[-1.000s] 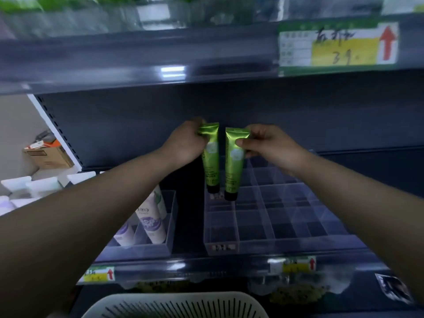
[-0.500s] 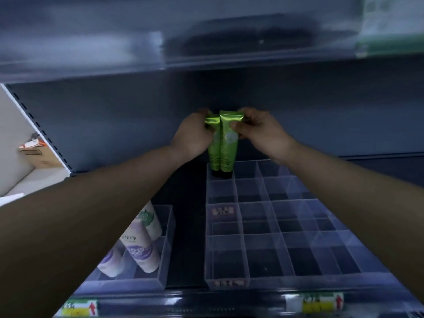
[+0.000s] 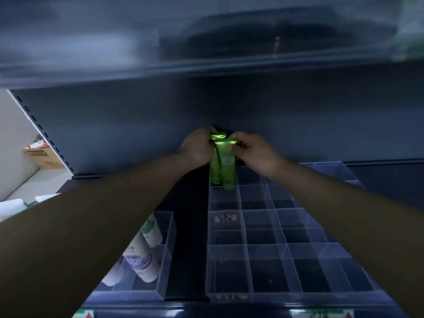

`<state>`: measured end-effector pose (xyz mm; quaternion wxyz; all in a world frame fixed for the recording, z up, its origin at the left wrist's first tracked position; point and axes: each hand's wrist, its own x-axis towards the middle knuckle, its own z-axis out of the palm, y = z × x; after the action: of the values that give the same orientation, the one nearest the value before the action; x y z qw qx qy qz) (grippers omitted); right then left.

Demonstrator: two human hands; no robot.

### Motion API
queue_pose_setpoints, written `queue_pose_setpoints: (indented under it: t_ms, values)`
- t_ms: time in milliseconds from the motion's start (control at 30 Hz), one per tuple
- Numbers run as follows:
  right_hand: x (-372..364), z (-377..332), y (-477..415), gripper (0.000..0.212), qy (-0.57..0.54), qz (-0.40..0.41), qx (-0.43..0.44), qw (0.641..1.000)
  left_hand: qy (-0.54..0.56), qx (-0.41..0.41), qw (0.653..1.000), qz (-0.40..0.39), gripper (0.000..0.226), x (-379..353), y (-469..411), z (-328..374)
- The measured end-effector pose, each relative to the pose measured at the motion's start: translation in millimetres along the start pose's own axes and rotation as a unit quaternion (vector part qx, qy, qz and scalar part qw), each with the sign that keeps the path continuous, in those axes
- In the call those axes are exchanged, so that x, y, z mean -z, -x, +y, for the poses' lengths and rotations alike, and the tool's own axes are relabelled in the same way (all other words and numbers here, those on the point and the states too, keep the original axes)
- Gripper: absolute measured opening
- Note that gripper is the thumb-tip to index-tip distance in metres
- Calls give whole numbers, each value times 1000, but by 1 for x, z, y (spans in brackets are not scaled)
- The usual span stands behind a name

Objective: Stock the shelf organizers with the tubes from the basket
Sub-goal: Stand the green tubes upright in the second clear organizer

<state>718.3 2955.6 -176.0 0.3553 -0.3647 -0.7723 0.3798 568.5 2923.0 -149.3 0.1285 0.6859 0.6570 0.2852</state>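
Note:
Two green tubes stand cap-down at the back left corner of the clear gridded organizer (image 3: 263, 246). My left hand (image 3: 197, 149) pinches the crimped top of the rear green tube (image 3: 214, 171). My right hand (image 3: 254, 152) pinches the top of the front green tube (image 3: 227, 168), whose lower end dips into a back-row cell. The tubes overlap, the front one partly hiding the rear one. The other cells of the organizer hold nothing. The basket is out of view.
A smaller clear bin (image 3: 158, 260) at the left holds white and purple tubes (image 3: 140, 260). The upper shelf (image 3: 206, 42) hangs low over my hands. A cardboard box (image 3: 43, 154) sits beyond the shelf's left upright. Price labels (image 3: 321, 314) line the front edge.
Both hands have carried the green tubes back and down to the organizer's rear left corner, and the tubes have come together. My view has tipped lower, so the basket has left the frame.

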Motion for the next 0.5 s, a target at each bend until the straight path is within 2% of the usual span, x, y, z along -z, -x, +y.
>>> queue_pose_setpoints:
  t_ms: [500]
  values:
    - [-6,-5,4,18,20,36,-10,999,-4,19,1000,-3,17,-2,3,-7]
